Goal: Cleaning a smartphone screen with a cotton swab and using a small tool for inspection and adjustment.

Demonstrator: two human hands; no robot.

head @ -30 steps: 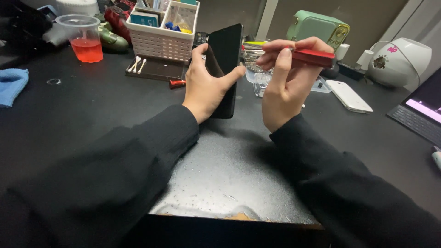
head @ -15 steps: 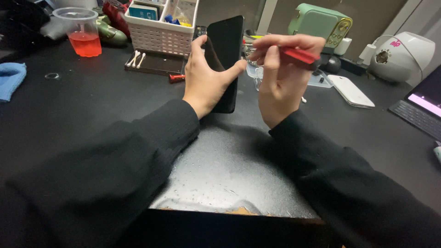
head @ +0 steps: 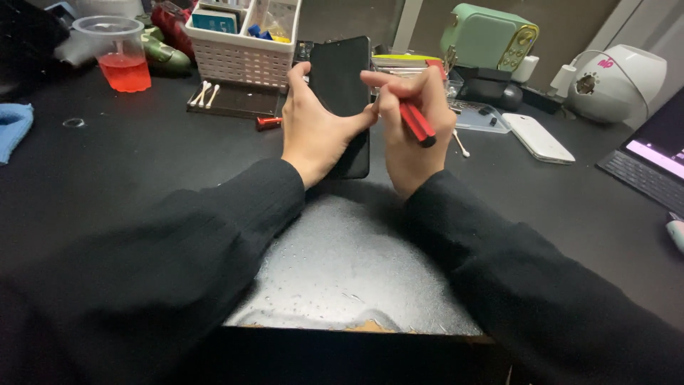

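Taking the slim black slab-shaped smartphone (head: 340, 93) as the landmark and reading left to right: far to its left, at the table edge, a blue cloth (head: 13, 127) is seen; nearer, a clear plastic cup of red liquid (head: 117, 53) is stood; next, a white lattice plastic basket (head: 242, 50) is set behind a dark tray bearing white cotton swabs (head: 206, 93), both just left of the phone. The phone itself is held upright above the black tabletop (head: 128, 164), its long axis running from near the person toward the far side, slightly tilted. It is gripped by the left hand (head: 317, 132), closed round its left edge and lower back, thumb laid across the lower front. Just right of the phone, the right hand (head: 413, 125) is closed round a red pen-shaped tool (head: 415, 122), whose working end is pointed at the phone's right edge; whether the tip touches cannot be told. The right hand is thus the nearer to that edge. Further right, a mint-green boxy device (head: 488, 36), a white smartphone lying flat (head: 538, 137), a white domed appliance (head: 616, 82) and a laptop corner (head: 652, 160) are listed.
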